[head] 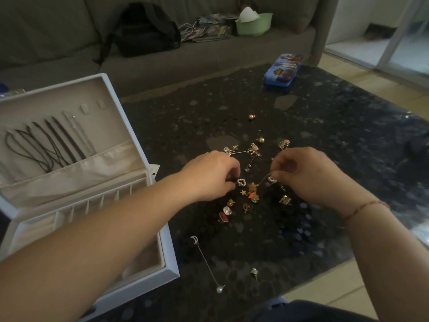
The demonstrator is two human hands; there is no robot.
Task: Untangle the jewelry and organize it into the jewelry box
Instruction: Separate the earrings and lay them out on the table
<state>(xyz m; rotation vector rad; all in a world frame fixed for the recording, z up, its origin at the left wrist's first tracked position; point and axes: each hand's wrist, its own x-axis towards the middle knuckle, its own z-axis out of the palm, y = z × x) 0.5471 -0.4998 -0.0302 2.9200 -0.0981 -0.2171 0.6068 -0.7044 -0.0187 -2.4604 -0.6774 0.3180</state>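
two hands, left hand [210, 175] pinching beside heart earring [241, 182], right hand [308, 175] pinching star chain [253, 187]

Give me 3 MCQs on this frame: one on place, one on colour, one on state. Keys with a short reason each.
1. Where does the blue tin case lie?
A. inside the jewelry box
B. on the far part of the dark table
C. on the sofa

2. What colour is the bowl on the sofa?
A. light green
B. red
C. black

3. How is the jewelry box lid?
A. shut
B. taken off and laid on the table
C. open, necklaces hanging inside it

Key: 1 B, it lies on the table beyond the loose jewelry. 2 A, its rim and wall are pale green. 3 C, the lid stands up with dark cord necklaces against its lining.
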